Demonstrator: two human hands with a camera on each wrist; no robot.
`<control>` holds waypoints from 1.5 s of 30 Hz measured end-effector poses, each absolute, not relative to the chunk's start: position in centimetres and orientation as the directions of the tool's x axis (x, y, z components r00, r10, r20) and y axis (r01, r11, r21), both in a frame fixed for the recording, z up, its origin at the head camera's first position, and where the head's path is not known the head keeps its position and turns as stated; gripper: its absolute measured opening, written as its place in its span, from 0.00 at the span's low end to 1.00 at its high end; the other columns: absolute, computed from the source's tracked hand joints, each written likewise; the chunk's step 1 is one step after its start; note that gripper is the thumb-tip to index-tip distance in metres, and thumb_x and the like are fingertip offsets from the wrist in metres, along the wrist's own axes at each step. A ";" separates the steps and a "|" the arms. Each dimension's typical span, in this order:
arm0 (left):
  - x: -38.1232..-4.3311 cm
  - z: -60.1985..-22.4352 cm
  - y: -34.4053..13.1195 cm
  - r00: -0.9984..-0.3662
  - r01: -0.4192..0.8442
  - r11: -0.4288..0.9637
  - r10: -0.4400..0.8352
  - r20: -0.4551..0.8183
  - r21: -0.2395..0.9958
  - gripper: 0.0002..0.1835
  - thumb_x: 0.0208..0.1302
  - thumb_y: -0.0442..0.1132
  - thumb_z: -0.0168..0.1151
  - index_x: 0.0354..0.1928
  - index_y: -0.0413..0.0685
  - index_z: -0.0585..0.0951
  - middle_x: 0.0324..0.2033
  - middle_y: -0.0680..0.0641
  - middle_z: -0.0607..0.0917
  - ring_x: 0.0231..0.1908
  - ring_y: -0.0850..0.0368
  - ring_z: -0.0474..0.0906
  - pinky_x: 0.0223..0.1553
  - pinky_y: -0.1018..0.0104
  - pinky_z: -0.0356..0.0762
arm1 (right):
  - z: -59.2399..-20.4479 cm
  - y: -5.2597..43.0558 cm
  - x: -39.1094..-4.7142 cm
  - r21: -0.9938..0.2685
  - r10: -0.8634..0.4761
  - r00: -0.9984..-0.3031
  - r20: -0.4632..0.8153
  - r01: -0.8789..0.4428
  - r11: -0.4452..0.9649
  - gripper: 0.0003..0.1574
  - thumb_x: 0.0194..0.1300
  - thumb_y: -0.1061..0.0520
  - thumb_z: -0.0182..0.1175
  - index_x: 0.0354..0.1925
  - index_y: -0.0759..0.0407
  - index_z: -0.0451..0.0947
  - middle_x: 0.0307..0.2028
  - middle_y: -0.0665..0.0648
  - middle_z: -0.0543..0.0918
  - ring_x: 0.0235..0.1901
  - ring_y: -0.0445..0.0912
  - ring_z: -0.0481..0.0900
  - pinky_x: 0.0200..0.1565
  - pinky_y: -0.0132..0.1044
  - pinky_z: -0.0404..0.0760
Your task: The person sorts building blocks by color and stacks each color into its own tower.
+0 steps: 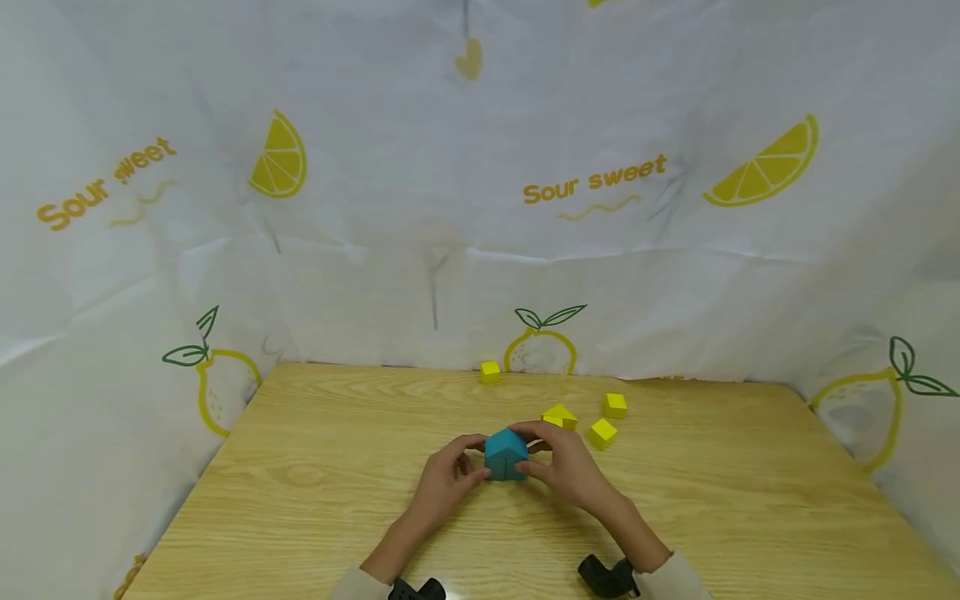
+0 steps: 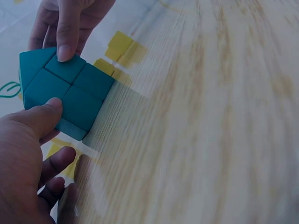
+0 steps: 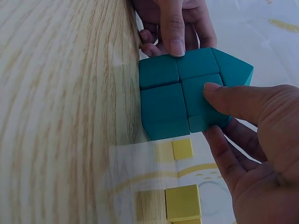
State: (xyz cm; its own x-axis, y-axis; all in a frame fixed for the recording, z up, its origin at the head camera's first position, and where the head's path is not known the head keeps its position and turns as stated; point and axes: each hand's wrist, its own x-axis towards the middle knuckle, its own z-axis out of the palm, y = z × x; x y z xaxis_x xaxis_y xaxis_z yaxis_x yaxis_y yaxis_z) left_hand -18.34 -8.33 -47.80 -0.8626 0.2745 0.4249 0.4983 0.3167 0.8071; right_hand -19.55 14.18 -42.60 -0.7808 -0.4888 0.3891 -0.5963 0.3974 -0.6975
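Several teal cubes [image 1: 506, 469] stand stacked on the table with a teal triangular block [image 1: 506, 442] on top, forming a house shape. My left hand [image 1: 442, 483] grips the stack from the left side, its thumb on the near face of a cube [image 2: 44, 88]. From the right, my right hand [image 1: 566, 468] holds the stack too, thumb pressed to the front of an upper cube [image 3: 201, 105]. Thin seams show between the cubes in both wrist views. The fingers behind the stack are partly hidden.
Behind my right hand lie a yellow triangular block [image 1: 559, 414] and two yellow cubes, one nearer [image 1: 602, 433] and one farther [image 1: 615, 406]. Another yellow cube [image 1: 490, 372] sits at the back edge of the wooden table [image 1: 315, 467]. A white printed cloth [image 1: 375, 275] hangs around it.
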 end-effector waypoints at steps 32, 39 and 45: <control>-15.7 -47.8 -8.0 -0.804 0.581 0.306 0.070 0.591 0.754 0.25 0.54 0.29 0.71 0.55 0.41 0.76 0.41 0.44 0.80 0.30 0.53 0.73 0.26 0.65 0.69 | -43.2 17.0 -17.3 -0.762 -0.363 -0.859 0.361 -0.496 0.416 0.35 0.56 0.64 0.69 0.61 0.60 0.71 0.51 0.62 0.78 0.47 0.54 0.78 0.44 0.44 0.80; -12.2 -46.1 -5.9 -0.694 0.707 0.241 0.056 0.718 0.665 0.21 0.50 0.21 0.69 0.46 0.38 0.77 0.33 0.43 0.80 0.27 0.56 0.73 0.22 0.66 0.70 | -43.9 20.4 -16.2 -0.782 -0.218 -0.888 0.405 -0.459 0.421 0.29 0.57 0.63 0.68 0.58 0.60 0.74 0.48 0.62 0.80 0.42 0.52 0.80 0.40 0.37 0.81; -9.9 -45.2 -2.4 -0.675 0.738 0.134 0.184 0.715 0.662 0.21 0.49 0.18 0.67 0.45 0.38 0.76 0.30 0.42 0.79 0.24 0.55 0.73 0.20 0.66 0.70 | -44.7 23.2 -16.6 -0.817 -0.063 -0.921 0.385 -0.372 0.441 0.24 0.62 0.61 0.64 0.56 0.63 0.74 0.46 0.62 0.80 0.40 0.48 0.80 0.40 0.31 0.79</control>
